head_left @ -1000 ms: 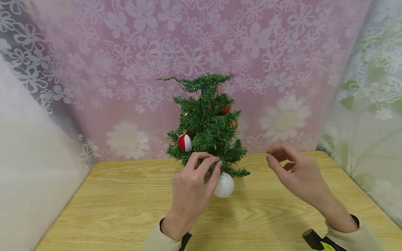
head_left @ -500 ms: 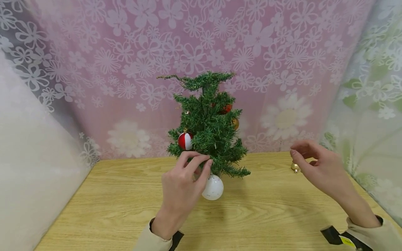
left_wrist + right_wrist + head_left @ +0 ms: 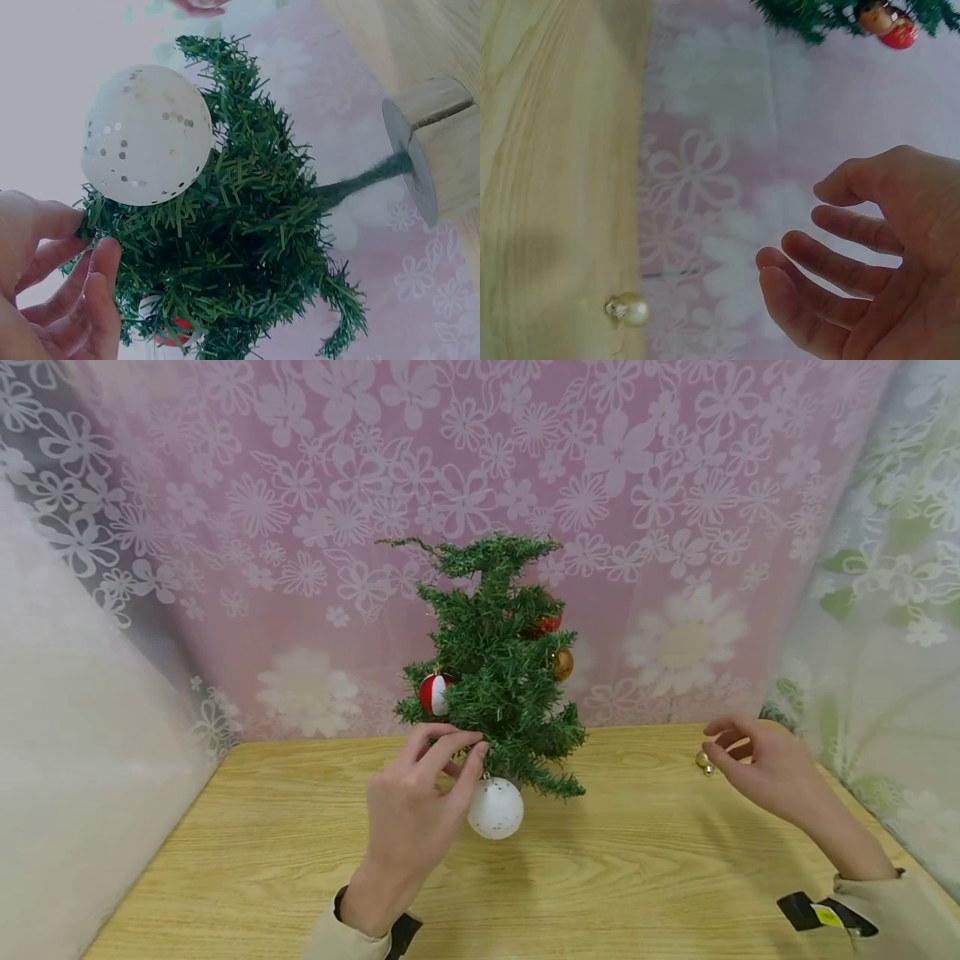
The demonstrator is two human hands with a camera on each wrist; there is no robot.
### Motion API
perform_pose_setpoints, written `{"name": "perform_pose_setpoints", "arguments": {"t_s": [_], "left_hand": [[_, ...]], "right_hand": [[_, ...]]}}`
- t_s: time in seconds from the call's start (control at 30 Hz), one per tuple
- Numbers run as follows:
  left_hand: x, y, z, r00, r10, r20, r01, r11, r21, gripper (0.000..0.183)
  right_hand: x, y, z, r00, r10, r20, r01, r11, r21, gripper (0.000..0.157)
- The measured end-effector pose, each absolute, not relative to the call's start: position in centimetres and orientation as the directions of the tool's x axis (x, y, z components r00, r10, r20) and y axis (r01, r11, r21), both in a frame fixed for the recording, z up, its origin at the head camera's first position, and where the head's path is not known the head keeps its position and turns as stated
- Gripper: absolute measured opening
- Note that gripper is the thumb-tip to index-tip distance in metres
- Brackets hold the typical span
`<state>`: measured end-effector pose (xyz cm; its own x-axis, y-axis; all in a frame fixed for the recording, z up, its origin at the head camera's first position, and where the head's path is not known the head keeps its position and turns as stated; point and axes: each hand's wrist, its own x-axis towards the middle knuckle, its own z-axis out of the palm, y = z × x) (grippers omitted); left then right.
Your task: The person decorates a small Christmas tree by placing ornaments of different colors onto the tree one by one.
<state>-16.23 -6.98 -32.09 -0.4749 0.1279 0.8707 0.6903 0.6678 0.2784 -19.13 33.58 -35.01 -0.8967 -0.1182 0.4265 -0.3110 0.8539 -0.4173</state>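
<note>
A small green Christmas tree stands on the table, its round base visible in the left wrist view. My left hand pinches a branch tip low on the front of the tree between thumb and fingertips. Just beside those fingertips hangs a white speckled bauble. A red and white bauble is on the tree's left side. Over at the right, my right hand hovers with loosely bent fingers, holding nothing. Near its fingertips in the head view, a small gold bauble lies on the table.
The wood-grain table carries the tree near its back edge. Behind it hangs a pink flowered curtain. On the tree's right side are a red bauble and an orange-gold bauble.
My left hand has moved left with the pinched branch and the white bauble, and the tree has turned slightly. My right hand has moved right, toward the small gold bauble.
</note>
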Motion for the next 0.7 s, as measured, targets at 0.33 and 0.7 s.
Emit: {"name": "perform_pose_setpoints", "arguments": {"t_s": [0.33, 0.7], "left_hand": [[-16.7, -8.7, -32.6, -0.553, 0.08, 0.829, 0.663, 0.644, 0.38, 0.011], [-17.5, -10.6, -32.5, -0.606, 0.045, 0.794, 0.634, 0.63, 0.449, 0.012]], "right_hand": [[-23.5, 37.0, -38.3, -0.933, -0.221, 0.283, -0.304, 0.905, -0.296, 0.03], [-26.8, 39.5, -40.6, -0.954, -0.288, 0.087, -0.301, 0.921, -0.248, 0.039]]}}
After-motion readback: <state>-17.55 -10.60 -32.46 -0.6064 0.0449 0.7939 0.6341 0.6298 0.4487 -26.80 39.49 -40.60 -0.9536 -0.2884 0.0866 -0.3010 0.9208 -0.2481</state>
